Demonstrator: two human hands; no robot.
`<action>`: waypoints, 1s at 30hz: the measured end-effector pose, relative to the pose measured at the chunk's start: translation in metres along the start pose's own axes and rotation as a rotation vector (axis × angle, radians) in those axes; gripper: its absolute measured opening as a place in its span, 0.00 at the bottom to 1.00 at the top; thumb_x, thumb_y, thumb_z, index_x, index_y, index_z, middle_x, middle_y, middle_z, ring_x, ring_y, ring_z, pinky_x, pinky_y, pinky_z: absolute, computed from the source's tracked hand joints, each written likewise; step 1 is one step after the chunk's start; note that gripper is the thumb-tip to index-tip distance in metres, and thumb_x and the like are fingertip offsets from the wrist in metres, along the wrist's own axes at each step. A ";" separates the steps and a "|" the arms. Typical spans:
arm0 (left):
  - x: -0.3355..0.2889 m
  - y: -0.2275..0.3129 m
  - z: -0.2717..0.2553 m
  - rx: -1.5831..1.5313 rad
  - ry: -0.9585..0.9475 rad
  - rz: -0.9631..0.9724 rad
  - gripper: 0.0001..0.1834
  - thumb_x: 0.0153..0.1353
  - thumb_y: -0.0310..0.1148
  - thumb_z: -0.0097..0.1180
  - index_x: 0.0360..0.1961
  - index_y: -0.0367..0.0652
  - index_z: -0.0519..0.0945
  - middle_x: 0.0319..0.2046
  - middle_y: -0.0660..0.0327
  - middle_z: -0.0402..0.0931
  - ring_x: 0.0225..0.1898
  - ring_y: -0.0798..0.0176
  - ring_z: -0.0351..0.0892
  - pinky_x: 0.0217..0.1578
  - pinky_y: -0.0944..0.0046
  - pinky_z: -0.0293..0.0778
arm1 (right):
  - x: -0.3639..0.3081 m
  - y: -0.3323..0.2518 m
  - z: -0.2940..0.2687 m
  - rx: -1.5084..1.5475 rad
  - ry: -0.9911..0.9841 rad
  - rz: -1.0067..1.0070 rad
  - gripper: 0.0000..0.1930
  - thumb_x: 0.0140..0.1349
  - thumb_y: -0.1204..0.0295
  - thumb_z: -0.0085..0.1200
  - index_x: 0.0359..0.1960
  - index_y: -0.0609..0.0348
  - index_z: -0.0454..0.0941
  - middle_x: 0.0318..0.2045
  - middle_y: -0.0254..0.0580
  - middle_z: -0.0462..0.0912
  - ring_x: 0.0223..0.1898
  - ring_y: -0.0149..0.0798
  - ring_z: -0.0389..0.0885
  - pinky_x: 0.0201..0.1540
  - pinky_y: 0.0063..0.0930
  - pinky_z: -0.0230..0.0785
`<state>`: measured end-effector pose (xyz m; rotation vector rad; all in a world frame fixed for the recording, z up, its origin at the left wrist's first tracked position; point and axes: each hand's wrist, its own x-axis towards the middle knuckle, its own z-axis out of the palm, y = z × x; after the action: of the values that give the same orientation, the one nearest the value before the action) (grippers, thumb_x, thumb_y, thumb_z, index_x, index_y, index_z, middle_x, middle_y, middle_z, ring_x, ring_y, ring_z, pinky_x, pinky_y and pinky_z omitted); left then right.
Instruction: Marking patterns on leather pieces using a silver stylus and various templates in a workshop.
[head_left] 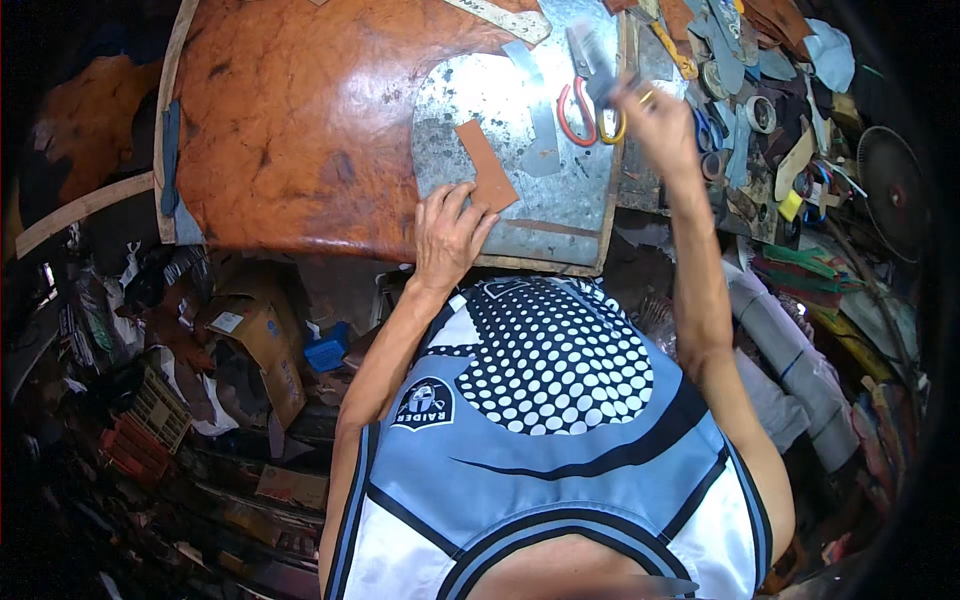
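A brown L-shaped piece of leather (488, 178) lies on a grey metal sheet (462, 105) at the near side of the worktable. My left hand (449, 236) rests on its near left corner, fingers stretched out flat. Farther right, my right hand (660, 130) is raised over the table's right part, smeared by motion. Its fingers are closed on a blurred tool (600, 78) with a dark end and a paler upper part; its kind cannot be made out. Just left of that hand lie red-handled scissors (566, 118), and a yellow handle loop (614, 132) shows beside them.
A large brown leather sheet (300, 110) covers the table's left part. A grey strip (541, 110) lies on the metal. Scraps, tape rolls (761, 115) and blue-handled scissors (706, 128) crowd the right side, with a fan (888, 190) beyond. A cardboard box (265, 335) stands below left.
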<state>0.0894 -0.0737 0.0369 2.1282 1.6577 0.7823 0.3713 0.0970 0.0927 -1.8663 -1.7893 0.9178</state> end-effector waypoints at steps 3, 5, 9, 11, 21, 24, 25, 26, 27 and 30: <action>0.000 -0.001 0.003 -0.045 0.000 0.012 0.13 0.50 0.33 0.72 0.36 0.41 0.84 0.49 0.55 0.80 0.53 0.49 0.75 0.49 0.53 0.69 | -0.077 -0.020 0.059 0.339 -0.228 0.106 0.17 0.62 0.65 0.61 0.51 0.59 0.82 0.27 0.42 0.85 0.25 0.33 0.80 0.32 0.29 0.74; 0.000 -0.002 0.000 -0.062 -0.011 0.019 0.13 0.50 0.34 0.72 0.37 0.41 0.85 0.49 0.56 0.80 0.53 0.49 0.75 0.49 0.53 0.69 | -0.099 -0.041 0.081 0.316 -0.323 0.325 0.18 0.62 0.67 0.61 0.52 0.61 0.81 0.27 0.42 0.85 0.25 0.31 0.81 0.30 0.29 0.74; 0.001 -0.011 -0.003 -0.094 -0.045 0.069 0.13 0.51 0.33 0.71 0.38 0.41 0.85 0.48 0.56 0.81 0.52 0.50 0.75 0.50 0.52 0.70 | -0.108 -0.037 0.104 0.292 -0.274 0.260 0.20 0.61 0.69 0.61 0.54 0.63 0.79 0.28 0.46 0.85 0.26 0.31 0.81 0.28 0.29 0.73; 0.003 -0.013 -0.005 -0.112 -0.058 0.061 0.12 0.52 0.33 0.70 0.38 0.41 0.86 0.48 0.58 0.81 0.53 0.50 0.75 0.51 0.52 0.70 | -0.105 -0.037 0.108 0.299 -0.293 0.299 0.22 0.61 0.69 0.61 0.56 0.64 0.77 0.27 0.49 0.85 0.26 0.32 0.81 0.28 0.30 0.73; 0.005 -0.023 0.000 -0.140 -0.049 0.098 0.12 0.53 0.33 0.69 0.38 0.41 0.85 0.48 0.60 0.81 0.51 0.52 0.75 0.49 0.53 0.69 | -0.101 -0.056 0.113 0.170 -0.264 0.233 0.23 0.60 0.68 0.60 0.58 0.59 0.76 0.33 0.55 0.86 0.33 0.47 0.87 0.37 0.37 0.78; 0.018 -0.030 -0.006 -0.138 -0.076 0.086 0.17 0.53 0.35 0.70 0.43 0.41 0.84 0.51 0.59 0.80 0.54 0.50 0.74 0.53 0.52 0.69 | -0.102 -0.057 0.115 0.129 -0.257 0.247 0.23 0.61 0.68 0.59 0.58 0.57 0.77 0.34 0.58 0.86 0.34 0.49 0.88 0.38 0.38 0.78; 0.025 -0.033 -0.010 -0.114 -0.093 0.069 0.20 0.54 0.36 0.70 0.47 0.41 0.83 0.53 0.57 0.80 0.56 0.49 0.73 0.56 0.50 0.69 | -0.102 -0.056 0.116 0.111 -0.241 0.232 0.22 0.61 0.68 0.59 0.58 0.57 0.77 0.34 0.58 0.86 0.34 0.49 0.88 0.38 0.38 0.78; 0.031 -0.041 -0.010 -0.093 -0.133 0.044 0.25 0.53 0.40 0.71 0.52 0.43 0.81 0.58 0.57 0.76 0.62 0.47 0.69 0.61 0.46 0.66 | -0.104 -0.056 0.117 0.092 -0.227 0.217 0.22 0.61 0.68 0.58 0.58 0.57 0.77 0.33 0.58 0.86 0.34 0.50 0.88 0.38 0.39 0.78; 0.037 -0.044 -0.010 -0.095 -0.134 0.041 0.25 0.53 0.40 0.71 0.52 0.43 0.81 0.58 0.57 0.76 0.62 0.47 0.69 0.61 0.46 0.66 | -0.104 -0.057 0.116 0.090 -0.230 0.219 0.22 0.61 0.68 0.58 0.58 0.57 0.77 0.33 0.58 0.86 0.34 0.50 0.88 0.38 0.39 0.78; 0.049 -0.056 -0.006 -0.018 -0.220 0.129 0.29 0.52 0.45 0.71 0.55 0.47 0.81 0.65 0.60 0.69 0.69 0.44 0.60 0.64 0.40 0.61 | -0.103 -0.061 0.114 0.093 -0.245 0.255 0.22 0.61 0.68 0.58 0.58 0.54 0.77 0.32 0.58 0.86 0.34 0.53 0.88 0.39 0.42 0.78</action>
<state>0.0505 -0.0125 0.0206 2.2356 1.4082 0.5715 0.2522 -0.0150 0.0729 -2.0255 -1.6297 1.3499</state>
